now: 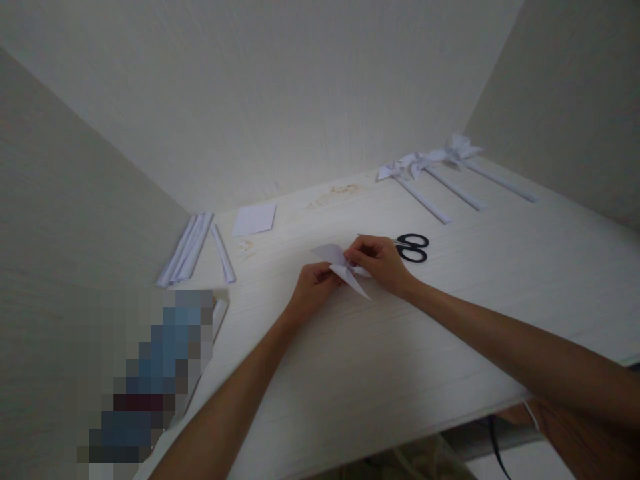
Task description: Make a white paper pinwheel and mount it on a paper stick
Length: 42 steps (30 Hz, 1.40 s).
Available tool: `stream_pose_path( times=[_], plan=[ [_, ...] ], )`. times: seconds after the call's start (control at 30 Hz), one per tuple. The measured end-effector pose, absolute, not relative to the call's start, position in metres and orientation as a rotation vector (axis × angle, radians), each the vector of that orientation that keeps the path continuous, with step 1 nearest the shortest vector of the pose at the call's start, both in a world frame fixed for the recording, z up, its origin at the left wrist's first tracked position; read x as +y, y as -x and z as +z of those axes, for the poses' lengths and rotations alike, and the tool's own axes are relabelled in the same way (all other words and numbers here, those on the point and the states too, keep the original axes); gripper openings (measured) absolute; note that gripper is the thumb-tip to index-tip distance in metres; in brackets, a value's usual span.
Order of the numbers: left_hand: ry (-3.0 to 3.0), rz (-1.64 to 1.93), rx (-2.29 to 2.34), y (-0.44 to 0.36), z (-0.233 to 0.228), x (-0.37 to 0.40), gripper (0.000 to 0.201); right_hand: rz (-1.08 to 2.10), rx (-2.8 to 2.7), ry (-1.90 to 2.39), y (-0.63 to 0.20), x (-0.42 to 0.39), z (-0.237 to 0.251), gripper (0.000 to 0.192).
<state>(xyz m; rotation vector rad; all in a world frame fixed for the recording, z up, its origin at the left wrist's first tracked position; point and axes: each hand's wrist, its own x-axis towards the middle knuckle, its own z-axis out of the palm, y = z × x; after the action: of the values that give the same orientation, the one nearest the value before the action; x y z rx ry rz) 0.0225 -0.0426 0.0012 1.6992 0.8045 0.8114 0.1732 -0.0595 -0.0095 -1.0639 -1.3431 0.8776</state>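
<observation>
Shaping seemed under way; left hand (313, 285) and right hand (379, 260) pinched paper (330, 253). Next fold likely needed steady fingertips.

The left forearm (253, 377) slants up from the bottom edge, the right forearm (480, 327) in from the right edge, both bare. The left hand (314, 287) pinches, fingers curled; the right hand (383, 261), slightly higher, pinches too, the 2 hands near each other.

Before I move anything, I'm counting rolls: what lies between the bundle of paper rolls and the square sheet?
One paper roll lies between the bundle and the square sheet, as the head view shows.
</observation>
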Motion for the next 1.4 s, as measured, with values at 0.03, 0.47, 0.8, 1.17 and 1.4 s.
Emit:
stream_pose_path(
  times=[0.03, 0.47, 0.8, 1.17, 1.4],
  plan=[
    [-1.694, 0.813, 0.803, -0.0225, 0.0015, -0.0427, 0.012, 0.881, -1.349, 1.056, -0.1733, -0.0594, -0.0099, 0.018],
    [-1.718, 0.870, 0.833, -0.0241, 0.0025, -0.0422, 0.014, 0.941, -1.327, 1.020, -0.1723, -0.0604, -0.0088, 0.017],
    [-1.672, 0.898, 0.846, -0.0248, 0.0017, -0.0443, 0.012, 0.658, -1.402, 1.056, -0.1752, -0.0624, -0.0057, 0.010],
    [-1.729, 0.899, 0.812, -0.0258, -0.0008, -0.0439, 0.013, 0.696, -1.483, 0.997, -0.1750, -0.0610, -0.0082, 0.008],
    [-1.773, 0.904, 0.839, -0.0261, 0.0033, -0.0444, 0.015, 0.714, -1.474, 0.988, -0.1734, -0.0611, -0.0076, 0.008]
  ],
)
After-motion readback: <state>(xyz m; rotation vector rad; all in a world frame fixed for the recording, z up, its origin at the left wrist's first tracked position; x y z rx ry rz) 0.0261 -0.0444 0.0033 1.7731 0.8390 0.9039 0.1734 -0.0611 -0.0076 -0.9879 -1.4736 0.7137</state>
